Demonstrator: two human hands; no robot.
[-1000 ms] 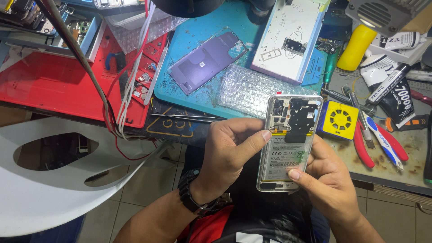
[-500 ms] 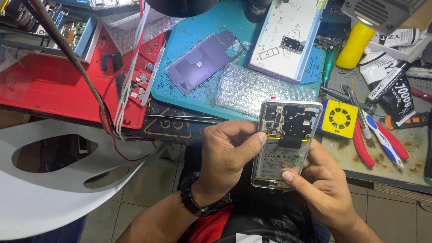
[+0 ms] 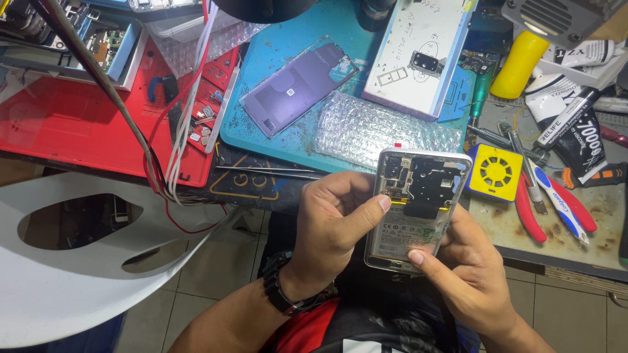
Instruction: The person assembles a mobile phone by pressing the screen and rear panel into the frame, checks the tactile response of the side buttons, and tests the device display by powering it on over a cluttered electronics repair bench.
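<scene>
One opened smartphone (image 3: 415, 209) held over the bench edge, left hand (image 3: 337, 219) gripping its left side, right hand (image 3: 468, 268) thumb pressing the battery; two detached back covers (image 3: 297, 85) on the mat.

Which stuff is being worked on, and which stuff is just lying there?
Being worked on:
opened grey phone with bare insides
left hand
right hand

Just lying there:
purple phone back cover
clear bubble wrap sheet
red-handled pliers
small square yellow fan
</scene>
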